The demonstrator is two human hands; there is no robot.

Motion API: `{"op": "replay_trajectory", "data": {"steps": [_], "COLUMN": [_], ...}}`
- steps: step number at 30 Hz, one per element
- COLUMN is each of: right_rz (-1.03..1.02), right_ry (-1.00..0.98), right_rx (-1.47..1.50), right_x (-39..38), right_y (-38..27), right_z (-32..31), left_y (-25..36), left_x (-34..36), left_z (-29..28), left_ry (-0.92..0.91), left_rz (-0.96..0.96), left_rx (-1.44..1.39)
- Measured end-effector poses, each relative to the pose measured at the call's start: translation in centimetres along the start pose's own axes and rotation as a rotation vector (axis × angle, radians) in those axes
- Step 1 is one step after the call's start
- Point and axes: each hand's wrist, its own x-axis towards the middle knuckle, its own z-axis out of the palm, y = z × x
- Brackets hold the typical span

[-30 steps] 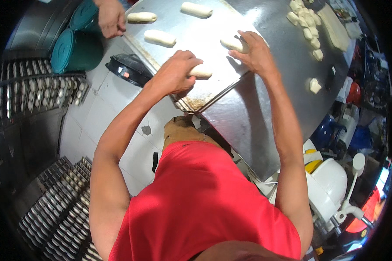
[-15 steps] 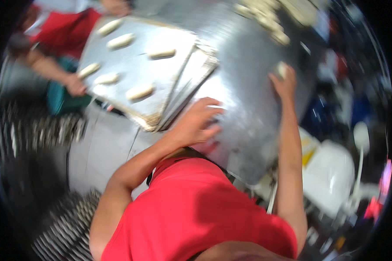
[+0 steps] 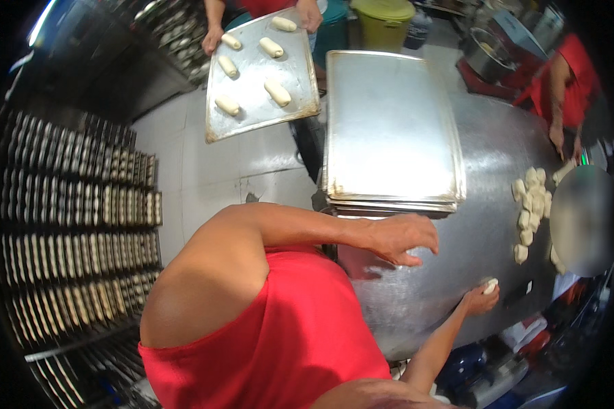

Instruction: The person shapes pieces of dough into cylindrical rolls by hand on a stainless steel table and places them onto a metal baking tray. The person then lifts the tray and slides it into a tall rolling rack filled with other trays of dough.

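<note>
My right hand (image 3: 479, 300) is closed around a small piece of pale dough (image 3: 490, 285), low over the steel table (image 3: 396, 310). My left hand (image 3: 404, 238) hovers above the table just in front of a stack of metal baking trays (image 3: 392, 129). Its fingers are loosely bent with the thumb apart, and nothing is in it. The top tray of the stack is bare. Farther along the table lies a cluster of dough pieces (image 3: 529, 208). Across from me, a co-worker's two hands hold a tray (image 3: 249, 126) carrying several shaped dough rolls (image 3: 277, 93).
Racks (image 3: 82, 225) loaded with rows of dough stand to the left, beyond a tiled floor (image 3: 191, 150). A yellow-green bin (image 3: 382, 26) and a metal pot (image 3: 488, 56) are at the back. Another person in red (image 3: 567, 85) works at the table's far right.
My view has turned to the right. The co-worker has taken the tray of dough rolls off the stack, baring the tray below. My right hand still grips its dough; my left stays empty.
</note>
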Motion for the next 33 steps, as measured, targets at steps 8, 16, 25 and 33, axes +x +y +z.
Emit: {"op": "replay_trajectory", "data": {"steps": [8, 16, 25, 33], "right_rz": [0.082, -0.343, -0.401, -0.595], "right_ry": [-0.050, -0.058, -0.032, -0.142], "right_rx": [0.270, 0.227, 0.196, 0.311], "right_x": [-5.0, -10.5, -8.6, -9.7], "right_y": [-3.9, -5.7, -7.9, -16.7], "right_z": [-4.5, -5.0, -2.1, -0.5], "left_y": [0.1, 8.9, 23.6, 24.4], "left_x": [-6.4, -21.9, -51.5, -50.5], "left_z": [-4.1, -24.2, -18.9, 4.1], "left_ry": [0.207, 0.774, 1.047, 1.067], "left_rz": [-0.108, -1.457, -1.898, -1.965], "left_rx": [0.128, 0.799, 1.255, 0.606]}}
